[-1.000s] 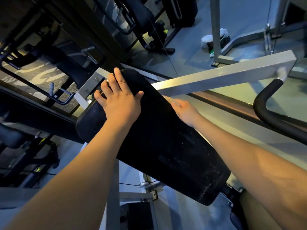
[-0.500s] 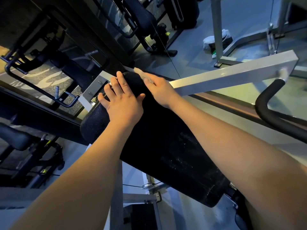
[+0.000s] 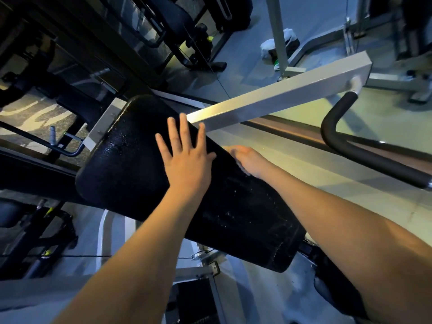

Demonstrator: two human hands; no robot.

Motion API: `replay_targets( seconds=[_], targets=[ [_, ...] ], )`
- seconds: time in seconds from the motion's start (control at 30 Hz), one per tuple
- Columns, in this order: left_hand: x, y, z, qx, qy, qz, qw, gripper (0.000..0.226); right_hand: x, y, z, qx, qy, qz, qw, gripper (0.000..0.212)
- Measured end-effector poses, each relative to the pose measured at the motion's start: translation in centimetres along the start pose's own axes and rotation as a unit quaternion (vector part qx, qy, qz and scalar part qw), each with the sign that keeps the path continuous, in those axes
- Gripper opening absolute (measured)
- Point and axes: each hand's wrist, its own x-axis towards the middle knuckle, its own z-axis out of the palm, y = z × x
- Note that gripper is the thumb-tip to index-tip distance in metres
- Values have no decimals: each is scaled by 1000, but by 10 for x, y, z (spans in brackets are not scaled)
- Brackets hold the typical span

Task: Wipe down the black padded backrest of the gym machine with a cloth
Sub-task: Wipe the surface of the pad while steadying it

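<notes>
The backrest [image 3: 131,174] is black, finely pebbled and flecked with pale specks; the cloth [image 3: 243,169] at its right edge is white, the square bar [image 3: 280,99] silver-grey, the curved handle [image 3: 332,129] black.

The right hand [image 3: 247,159] is blurry, and its fingers dip over the far side of the backrest [image 3: 131,174], out of sight. Only a small pale bit of the cloth [image 3: 242,169] peeks out under it. Both arms [image 3: 131,265] run off the bottom edge. In the upper middle, a white bundle [image 3: 268,46] sits half behind a grey post [image 3: 277,31], too small to make out
</notes>
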Motion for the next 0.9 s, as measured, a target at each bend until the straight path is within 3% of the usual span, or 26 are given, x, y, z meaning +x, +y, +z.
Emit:
replay_targets(
  seconds=[0.07,0.13,0.2,0.3,0.37,0.5,0.63,0.77,0.9],
  targets=[
    [-5,3,15,34,-48,12,998,84,10,-26,8,8,-19,-74,997,34],
    [-7,-5,24,56,-57,28,996,91,21,-34,13,-9,-26,-89,996,44],
    [-7,-10,30,58,-55,37,996,93,27,-16,12,-17,-27,-61,998,50],
    [-5,-6,38,57,-57,34,996,92,22,44,-4,5,1,-2,1000,43],
    [-4,-3,43,58,-54,30,996,93,18,94,-20,17,14,68,997,56],
    [-5,0,50,61,-42,24,997,95,11,136,-38,-64,16,138,988,29],
    [-6,4,48,63,-51,20,997,97,28,101,-31,-16,7,101,995,35],
    [-5,6,47,60,-50,20,997,98,36,41,-13,19,5,11,1000,43],
    [-6,6,49,63,-41,23,997,98,34,80,-17,4,7,24,1000,52]
  ],
)
